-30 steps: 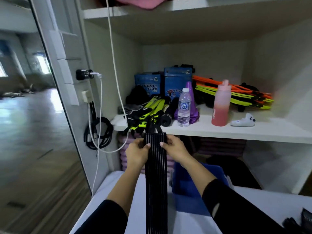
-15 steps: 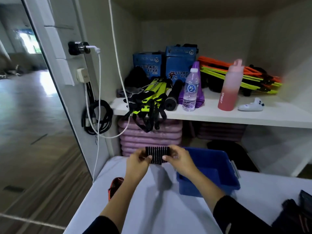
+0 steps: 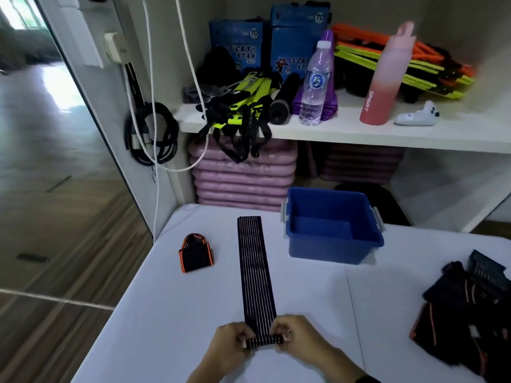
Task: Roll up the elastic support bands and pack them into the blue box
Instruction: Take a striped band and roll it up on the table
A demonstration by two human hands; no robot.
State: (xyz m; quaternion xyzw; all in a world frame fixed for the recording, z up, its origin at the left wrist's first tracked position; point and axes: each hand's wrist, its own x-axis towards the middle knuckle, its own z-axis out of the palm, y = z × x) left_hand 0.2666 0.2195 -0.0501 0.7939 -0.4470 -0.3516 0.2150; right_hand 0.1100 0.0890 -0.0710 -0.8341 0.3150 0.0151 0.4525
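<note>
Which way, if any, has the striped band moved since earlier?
Yes. The striped band dropped from shelf height to flat on the table, left of the blue box.

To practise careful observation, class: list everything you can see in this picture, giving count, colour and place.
table: one, white, foreground
striped band: one, black with pale stripes, flat on table
blue box: one, blue, table, right of striped band
rolled band: one, black-orange, table, left of striped band
band pile: one, black-orange, table's right edge
water bottle: one, clear, shelf
pink bottle: one, pink, shelf
cartons: two, blue, shelf back
mats: one stack, pink, under shelf
left hand: pinches striped band's rolled end
right hand: same
</note>
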